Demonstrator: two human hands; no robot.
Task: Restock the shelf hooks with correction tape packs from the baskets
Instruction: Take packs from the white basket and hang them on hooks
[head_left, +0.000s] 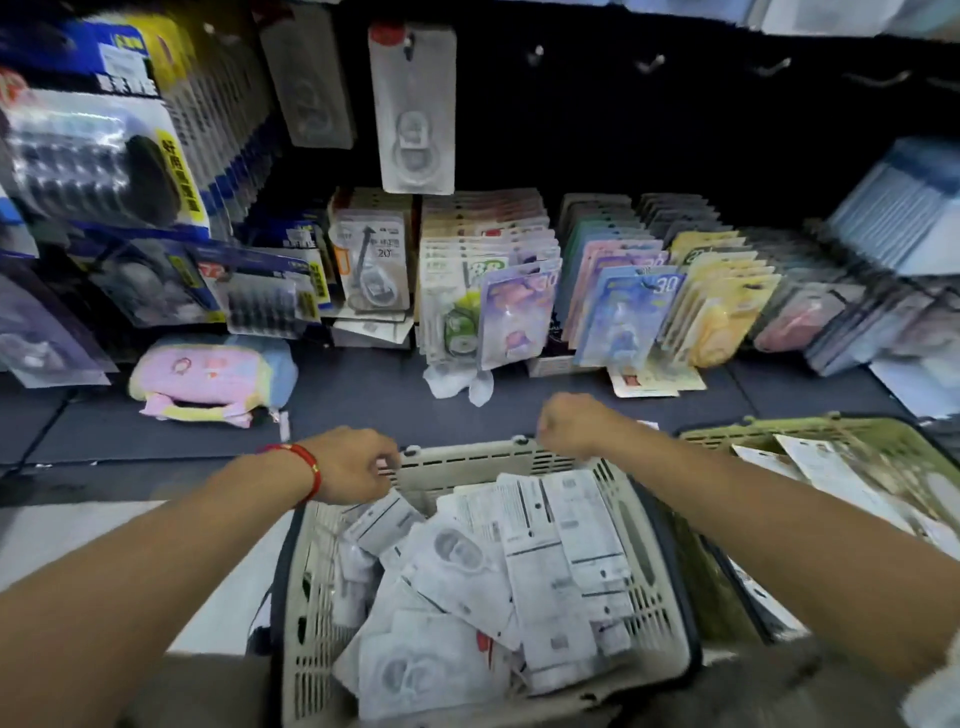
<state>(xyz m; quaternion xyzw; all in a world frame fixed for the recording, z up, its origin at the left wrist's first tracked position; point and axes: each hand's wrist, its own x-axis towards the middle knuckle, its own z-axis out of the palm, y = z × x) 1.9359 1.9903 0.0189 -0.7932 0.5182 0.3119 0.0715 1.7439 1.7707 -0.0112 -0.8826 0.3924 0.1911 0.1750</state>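
packs (467, 582) in basket (660, 613), second basket (779, 434) right

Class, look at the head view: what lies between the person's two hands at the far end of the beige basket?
Between the left hand and right hand runs only the slotted far rim of the beige basket, seen in the head view.

- You have two baskets in front of you: a beige basket (519, 457) and a green basket (769, 428) just beside it.
- You have two hands out: left hand (353, 465), right hand (571, 423).
- One pastel pouch (202, 376) lies on the shelf.
- Packs in the baskets: too jumbled to count.
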